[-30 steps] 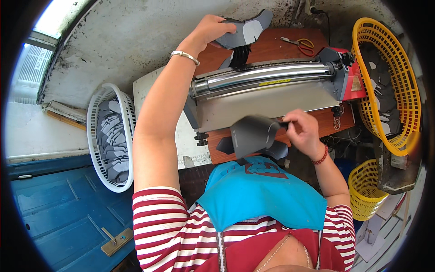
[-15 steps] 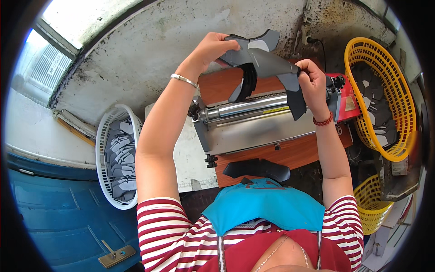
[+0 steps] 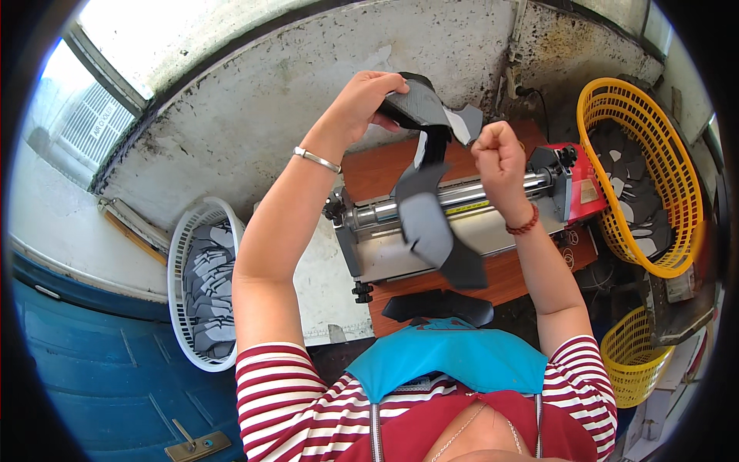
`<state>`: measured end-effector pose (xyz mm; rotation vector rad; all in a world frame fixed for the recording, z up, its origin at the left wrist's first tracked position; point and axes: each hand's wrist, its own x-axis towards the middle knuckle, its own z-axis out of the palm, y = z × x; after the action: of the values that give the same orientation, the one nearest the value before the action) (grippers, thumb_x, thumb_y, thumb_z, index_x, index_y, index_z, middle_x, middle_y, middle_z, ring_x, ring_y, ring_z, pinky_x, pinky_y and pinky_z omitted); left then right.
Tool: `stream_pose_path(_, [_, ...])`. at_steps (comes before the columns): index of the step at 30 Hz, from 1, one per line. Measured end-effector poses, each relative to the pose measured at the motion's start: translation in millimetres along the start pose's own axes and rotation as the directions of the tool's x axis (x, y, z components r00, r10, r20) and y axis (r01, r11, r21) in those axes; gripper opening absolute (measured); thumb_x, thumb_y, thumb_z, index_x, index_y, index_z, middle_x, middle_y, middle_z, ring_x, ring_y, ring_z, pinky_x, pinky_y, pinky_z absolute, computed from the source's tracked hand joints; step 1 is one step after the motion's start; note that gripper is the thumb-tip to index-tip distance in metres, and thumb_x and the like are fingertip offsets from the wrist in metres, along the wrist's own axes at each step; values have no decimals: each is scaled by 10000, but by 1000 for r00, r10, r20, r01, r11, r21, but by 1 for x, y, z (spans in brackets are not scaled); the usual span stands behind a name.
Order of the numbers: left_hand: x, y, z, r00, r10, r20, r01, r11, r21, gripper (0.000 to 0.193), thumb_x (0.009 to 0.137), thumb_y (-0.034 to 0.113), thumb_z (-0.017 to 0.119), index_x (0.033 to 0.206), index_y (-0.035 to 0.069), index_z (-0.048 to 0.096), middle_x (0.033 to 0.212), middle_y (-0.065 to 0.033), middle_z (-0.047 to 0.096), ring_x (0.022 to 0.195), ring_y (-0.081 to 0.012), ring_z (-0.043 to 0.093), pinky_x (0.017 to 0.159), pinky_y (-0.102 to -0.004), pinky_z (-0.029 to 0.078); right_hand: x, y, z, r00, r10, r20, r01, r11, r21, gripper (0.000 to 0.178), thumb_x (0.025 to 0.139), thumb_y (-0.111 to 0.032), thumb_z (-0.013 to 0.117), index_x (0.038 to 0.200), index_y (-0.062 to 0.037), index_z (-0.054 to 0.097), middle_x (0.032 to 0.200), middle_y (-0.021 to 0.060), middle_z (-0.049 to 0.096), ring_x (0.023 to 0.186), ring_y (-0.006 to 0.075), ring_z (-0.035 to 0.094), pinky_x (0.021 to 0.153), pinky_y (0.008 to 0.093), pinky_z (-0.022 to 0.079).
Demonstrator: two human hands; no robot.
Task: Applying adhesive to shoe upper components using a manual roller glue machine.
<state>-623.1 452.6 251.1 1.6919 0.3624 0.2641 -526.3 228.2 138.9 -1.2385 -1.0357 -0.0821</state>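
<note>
My left hand [image 3: 376, 100] grips a bundle of dark grey and black flat cut pieces [image 3: 419, 108] above the back of a roller machine [image 3: 369, 208]. The thumb lies on top of the bundle. My right hand [image 3: 499, 158] is closed, its fingers curled beside the light-tipped end of that bundle; what they hold, if anything, is hidden. Below the bundle, a grey piece with a paler middle [image 3: 426, 223] hangs or drops in front of the metal roller, smeared by motion. A dark curved piece [image 3: 437, 306] lies at the board's near edge.
A white basket [image 3: 178, 285] of grey pieces stands at the left, by a blue door [image 3: 92, 354]. A yellow basket [image 3: 687, 169] with similar pieces is at the right, a second yellow basket [image 3: 633, 358] below it. The machine has a red end housing [image 3: 586, 185].
My right hand has moved left and slightly down, away from the spread piece's end. That grey piece has swung down over the roller. My left hand has lowered slightly, still gripping the bundle.
</note>
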Motion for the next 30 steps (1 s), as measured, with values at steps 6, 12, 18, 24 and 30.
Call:
stream_pose_path(6, [-7,-1,11,997,72,-34,-76,987,-142,195,916,222,651,892,37,708,864,-75,716,708,-173,681,548,-336,576,-12,-11,20,993,-95,73,104,986,-132,382,865,45,634,1234,-42,595,892,9,549,670,55,473,608,213,424])
stream_pose_path(12, [-16,-5,25,996,79,26,-77,994,-81,255,939,267,619,894,47,739,841,-71,719,739,-163,686,545,-322,567,14,8,4,963,-258,78,258,800,-542,423,857,-74,787,1266,-72,680,900,56,618,703,182,618,616,293,492])
stream_pose_path(18, [-9,-29,2,975,222,-30,-208,945,251,606,1023,526,446,961,21,776,833,-67,739,710,-134,687,567,-260,544,21,-32,-29,936,-308,173,346,700,-624,208,926,-217,742,920,-10,722,859,87,635,761,289,625,673,368,497])
stream_pose_path(24, [-6,-27,2,969,184,163,-218,951,221,461,994,403,657,782,2,743,676,14,604,599,-79,508,551,-292,405,56,-10,-30,806,-145,573,434,804,-406,179,924,-163,732,968,2,679,909,113,621,843,290,611,749,360,491])
stream_pose_path(30, [-26,-11,8,888,412,204,-452,864,222,501,992,501,634,964,21,772,743,-21,698,652,-94,683,493,-214,522,51,9,-5,919,-31,392,169,931,-323,319,1013,-267,660,1009,49,703,844,107,676,722,154,616,655,324,500])
